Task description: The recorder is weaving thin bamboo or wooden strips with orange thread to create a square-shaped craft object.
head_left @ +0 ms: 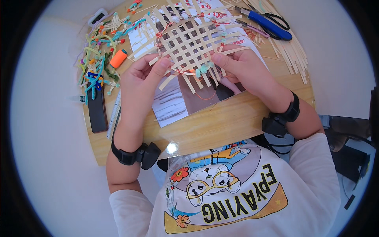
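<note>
Between my two hands is a round lattice of woven bamboo strips (188, 44), raised above a printed sheet. Around it runs a hoop tied with red thread and dotted with pale blue and green fuzzy tufts (203, 69). My left hand (148, 75) pinches the near left edge between thumb and fingers. On the near right edge, my right hand (241, 67) grips with its thumb on top, its fingers partly hidden beneath. A loop of orange-red thread (205, 98) hangs from the near side. Strip ends stick out all round.
The printed sheet (169, 103) lies on the wooden table (221, 124). At left are coloured pipe-cleaner pieces (103, 43), an orange thread spool (118, 59), a dark case (97, 112) and a ruler (114, 114). Blue-handled pliers (268, 25), black scissors (278, 19) and loose strips (292, 59) lie at right.
</note>
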A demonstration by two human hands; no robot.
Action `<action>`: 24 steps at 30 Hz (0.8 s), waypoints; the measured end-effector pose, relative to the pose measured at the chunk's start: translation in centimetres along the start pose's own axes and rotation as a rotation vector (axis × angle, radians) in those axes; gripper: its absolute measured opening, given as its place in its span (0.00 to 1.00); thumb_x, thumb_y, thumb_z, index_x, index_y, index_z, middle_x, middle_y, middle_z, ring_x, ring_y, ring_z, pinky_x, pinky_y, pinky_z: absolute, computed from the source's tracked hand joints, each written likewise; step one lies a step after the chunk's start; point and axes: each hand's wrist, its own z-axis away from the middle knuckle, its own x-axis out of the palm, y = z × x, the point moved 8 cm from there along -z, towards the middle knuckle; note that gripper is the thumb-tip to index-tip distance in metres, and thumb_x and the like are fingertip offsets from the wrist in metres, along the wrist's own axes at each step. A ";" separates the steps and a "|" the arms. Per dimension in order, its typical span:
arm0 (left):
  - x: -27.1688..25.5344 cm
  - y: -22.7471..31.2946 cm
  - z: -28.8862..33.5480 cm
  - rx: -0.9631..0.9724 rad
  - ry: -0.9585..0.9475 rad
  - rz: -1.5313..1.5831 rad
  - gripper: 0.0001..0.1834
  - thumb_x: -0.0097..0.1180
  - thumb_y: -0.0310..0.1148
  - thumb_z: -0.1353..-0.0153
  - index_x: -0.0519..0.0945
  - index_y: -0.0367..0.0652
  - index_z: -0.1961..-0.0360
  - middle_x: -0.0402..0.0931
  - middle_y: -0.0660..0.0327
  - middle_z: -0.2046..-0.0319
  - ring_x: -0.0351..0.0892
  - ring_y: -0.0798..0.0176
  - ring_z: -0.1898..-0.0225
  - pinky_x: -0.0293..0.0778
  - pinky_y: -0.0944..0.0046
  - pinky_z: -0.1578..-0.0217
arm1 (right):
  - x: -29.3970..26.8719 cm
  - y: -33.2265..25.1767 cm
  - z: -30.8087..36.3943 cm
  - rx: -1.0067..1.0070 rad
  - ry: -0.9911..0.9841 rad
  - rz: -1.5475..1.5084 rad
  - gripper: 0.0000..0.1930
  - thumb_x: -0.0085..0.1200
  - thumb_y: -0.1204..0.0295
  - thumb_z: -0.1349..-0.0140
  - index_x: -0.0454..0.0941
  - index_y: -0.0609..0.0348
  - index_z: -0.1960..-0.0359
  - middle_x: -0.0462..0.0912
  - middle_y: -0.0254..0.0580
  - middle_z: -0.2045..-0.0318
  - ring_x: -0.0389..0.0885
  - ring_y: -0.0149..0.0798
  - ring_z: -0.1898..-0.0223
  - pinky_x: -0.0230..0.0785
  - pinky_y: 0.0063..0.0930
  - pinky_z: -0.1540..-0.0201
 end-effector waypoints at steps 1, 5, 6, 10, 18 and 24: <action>0.0 0.0 0.1 0.000 0.002 0.000 0.16 0.63 0.31 0.39 0.80 0.30 0.54 0.82 0.57 0.61 0.80 0.71 0.61 0.75 0.72 0.57 | 0.1 -0.2 0.1 -0.006 -0.007 0.017 0.18 0.52 0.59 0.32 0.77 0.66 0.56 0.70 0.28 0.87 0.61 0.21 0.92 0.50 0.17 0.91; 0.3 0.6 0.4 0.049 0.001 -0.074 0.16 0.62 0.31 0.38 0.79 0.30 0.54 0.82 0.57 0.61 0.80 0.70 0.60 0.75 0.71 0.56 | 0.1 -0.1 -0.1 -0.046 -0.015 -0.011 0.19 0.53 0.58 0.32 0.77 0.66 0.56 0.70 0.28 0.87 0.61 0.21 0.92 0.50 0.17 0.91; 0.3 0.7 0.5 0.061 0.005 -0.064 0.17 0.61 0.32 0.38 0.79 0.29 0.53 0.82 0.57 0.61 0.80 0.70 0.60 0.75 0.71 0.55 | 0.0 0.0 -0.1 -0.031 -0.008 -0.014 0.19 0.53 0.58 0.32 0.77 0.66 0.56 0.69 0.28 0.87 0.61 0.21 0.92 0.49 0.18 0.91; 0.0 0.7 0.4 0.086 0.029 -0.028 0.17 0.59 0.32 0.36 0.78 0.29 0.52 0.82 0.57 0.61 0.80 0.70 0.59 0.75 0.71 0.55 | 0.0 0.2 -0.1 0.008 -0.018 -0.019 0.20 0.53 0.57 0.32 0.78 0.65 0.56 0.68 0.27 0.88 0.60 0.21 0.92 0.49 0.18 0.91; -0.1 0.2 0.1 0.062 0.022 0.020 0.16 0.57 0.33 0.35 0.77 0.29 0.52 0.82 0.56 0.62 0.80 0.70 0.59 0.75 0.71 0.55 | 0.1 0.2 0.0 0.002 -0.003 0.007 0.21 0.53 0.55 0.33 0.79 0.65 0.58 0.67 0.26 0.89 0.60 0.20 0.90 0.49 0.18 0.90; 0.3 0.1 0.1 0.040 -0.030 0.019 0.21 0.57 0.35 0.34 0.74 0.29 0.48 0.80 0.55 0.58 0.79 0.68 0.56 0.74 0.70 0.54 | -0.2 0.4 -0.1 0.007 -0.003 0.014 0.21 0.53 0.55 0.33 0.78 0.65 0.58 0.67 0.27 0.88 0.61 0.20 0.91 0.49 0.18 0.90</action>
